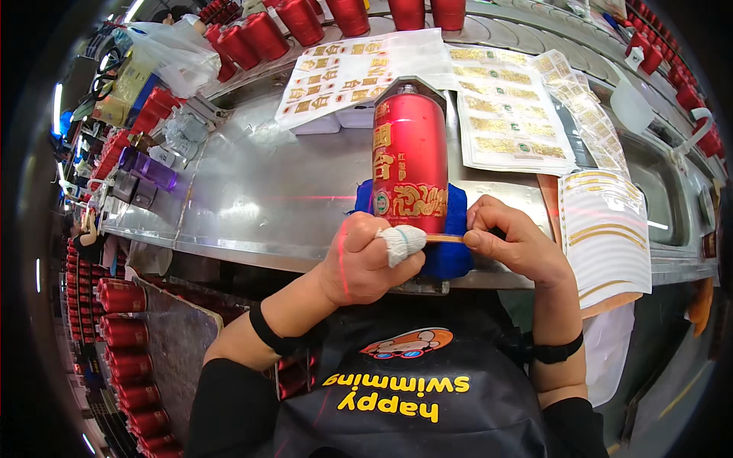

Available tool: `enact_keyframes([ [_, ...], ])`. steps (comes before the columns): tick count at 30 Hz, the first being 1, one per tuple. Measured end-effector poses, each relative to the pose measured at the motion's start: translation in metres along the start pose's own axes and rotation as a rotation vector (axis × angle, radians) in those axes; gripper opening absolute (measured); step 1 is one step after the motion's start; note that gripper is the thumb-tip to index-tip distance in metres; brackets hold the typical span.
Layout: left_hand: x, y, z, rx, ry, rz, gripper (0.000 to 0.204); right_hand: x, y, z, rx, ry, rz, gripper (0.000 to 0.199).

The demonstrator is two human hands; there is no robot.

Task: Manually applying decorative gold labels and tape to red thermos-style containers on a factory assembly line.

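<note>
A red bottle [412,153] with gold lettering and a gold pattern lies on a blue cloth [456,212] at the table's near edge, its neck pointing away from me. Across its near end runs a narrow gold strip [444,238]. The strip's right end is pinched between the thumb and finger of my right hand [519,243]. My left hand [355,259] is closed, a white fabric cover [403,243] over one finger, and that finger meets the strip's left end. The fingers hide how far the strip goes round the bottle.
Sheets of gold labels [508,114] and a paler label sheet [366,69] lie beyond the bottle on the metal table [259,198]. White sheets with gold strips [603,229] hang over the right edge, near a sink [657,183]. Red bottles [298,21] line the conveyor [527,27].
</note>
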State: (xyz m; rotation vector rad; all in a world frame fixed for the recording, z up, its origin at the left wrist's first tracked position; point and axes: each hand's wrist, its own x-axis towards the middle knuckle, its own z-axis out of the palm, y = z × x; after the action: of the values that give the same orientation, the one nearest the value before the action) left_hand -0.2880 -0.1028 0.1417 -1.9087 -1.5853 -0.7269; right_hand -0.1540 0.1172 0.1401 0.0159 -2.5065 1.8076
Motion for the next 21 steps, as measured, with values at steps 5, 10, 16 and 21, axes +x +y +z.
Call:
enact_keyframes([
  [5, -0.006, 0.000, 0.002, -0.047, 0.013, -0.009, 0.025, 0.000, 0.002, 0.002, 0.019, 0.025, -0.020, 0.028],
  [10, -0.005, 0.001, -0.001, -0.027, 0.051, -0.056, 0.027, 0.004, 0.004, 0.003, -0.017, 0.005, -0.031, 0.028],
  [16, 0.002, -0.006, 0.002, -0.056, -0.018, 0.076, 0.029, 0.003, 0.003, 0.005, 0.090, 0.030, 0.048, 0.031],
  [21, -0.011, 0.003, 0.003, -0.017, 0.048, -0.090, 0.026, 0.003, 0.004, 0.002, 0.086, -0.013, 0.000, 0.030],
])
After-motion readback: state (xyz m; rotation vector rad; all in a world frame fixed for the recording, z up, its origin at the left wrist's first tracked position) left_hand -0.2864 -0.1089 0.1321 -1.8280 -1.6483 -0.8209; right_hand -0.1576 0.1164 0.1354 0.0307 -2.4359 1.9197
